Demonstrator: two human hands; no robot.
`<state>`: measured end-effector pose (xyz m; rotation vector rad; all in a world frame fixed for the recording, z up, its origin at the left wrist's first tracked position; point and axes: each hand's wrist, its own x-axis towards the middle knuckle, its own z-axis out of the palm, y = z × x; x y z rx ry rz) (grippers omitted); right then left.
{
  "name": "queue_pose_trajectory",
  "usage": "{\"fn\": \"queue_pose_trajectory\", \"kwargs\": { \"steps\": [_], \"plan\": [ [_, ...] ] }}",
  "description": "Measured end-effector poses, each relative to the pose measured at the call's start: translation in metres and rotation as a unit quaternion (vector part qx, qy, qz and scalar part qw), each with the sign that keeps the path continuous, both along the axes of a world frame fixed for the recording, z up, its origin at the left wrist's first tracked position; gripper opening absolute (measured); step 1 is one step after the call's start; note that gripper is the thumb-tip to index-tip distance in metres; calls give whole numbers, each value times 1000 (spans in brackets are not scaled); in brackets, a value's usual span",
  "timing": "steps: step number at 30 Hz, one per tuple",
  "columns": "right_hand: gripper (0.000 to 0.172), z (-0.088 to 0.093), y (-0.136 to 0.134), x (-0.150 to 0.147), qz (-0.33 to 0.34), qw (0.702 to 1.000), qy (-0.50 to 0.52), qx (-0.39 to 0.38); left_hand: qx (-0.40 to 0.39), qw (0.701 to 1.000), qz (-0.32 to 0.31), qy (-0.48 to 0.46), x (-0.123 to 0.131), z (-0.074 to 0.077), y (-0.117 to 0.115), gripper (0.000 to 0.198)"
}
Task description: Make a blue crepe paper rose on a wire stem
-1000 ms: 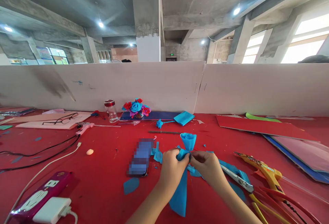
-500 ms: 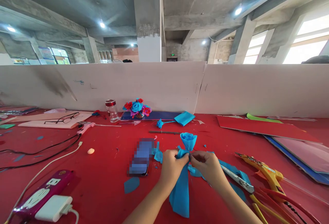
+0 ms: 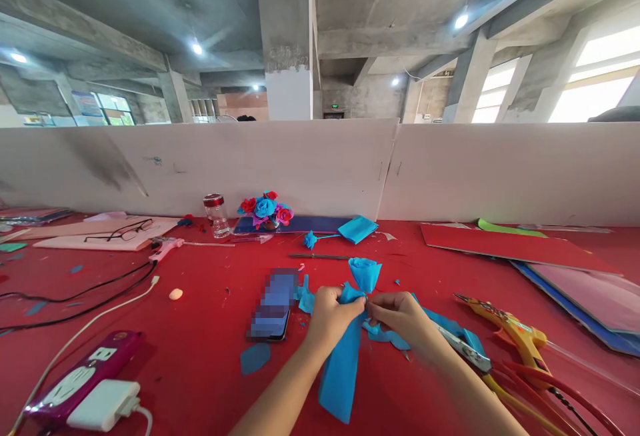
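Note:
My left hand (image 3: 331,315) and my right hand (image 3: 400,316) meet over the red table (image 3: 200,316), both pinched at the base of a blue paper rose (image 3: 365,272). The rose's bloom stands up above my fingers. A long blue paper strip (image 3: 341,369) trails from the left hand's grip down toward me. More blue paper scraps (image 3: 385,336) lie under the right hand.
A phone (image 3: 274,305) lies left of my hands. Scissors (image 3: 463,348) and a yellow glue gun (image 3: 507,329) lie to the right, coloured sheets (image 3: 515,246) beyond. A power strip (image 3: 75,383), cables, glasses (image 3: 117,231), a jar (image 3: 215,215) and a paper bouquet (image 3: 265,209) are left and behind.
Both hands and the rose have shifted slightly left and away from me; the trailing strip has swung a little leftward. The pinch on the rose's base is unchanged.

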<state>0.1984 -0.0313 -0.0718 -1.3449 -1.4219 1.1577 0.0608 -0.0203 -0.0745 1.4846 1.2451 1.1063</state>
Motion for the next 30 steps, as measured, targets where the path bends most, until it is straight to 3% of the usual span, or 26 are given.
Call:
{"fn": "queue_pose_trajectory", "kwargs": {
  "steps": [4,8,12,14,16,18,23,30],
  "plan": [
    [18,-3,2,0,11,999,-38,0,38,998,9,54,-2,2,2,38],
    [17,-9,3,-2,-16,995,-74,58,60,995,37,66,3,3,-2,35],
    [20,-7,2,-1,-31,994,-55,85,-39,993,-17,-108,6,3,-5,28],
    [22,-3,0,0,-10,998,-7,69,-103,962,-66,-243,4,2,-5,26],
    [24,3,-2,1,23,998,48,38,-143,931,-106,-318,-1,2,-3,24],
    [24,7,-5,0,54,994,97,11,-150,930,-137,-306,-6,4,-2,18],
    [20,6,-7,0,113,979,170,-30,-90,962,-186,-179,-17,16,-1,19],
    [19,3,-2,0,104,981,163,-29,-64,965,-136,-214,-11,12,1,21]
  ]
}}
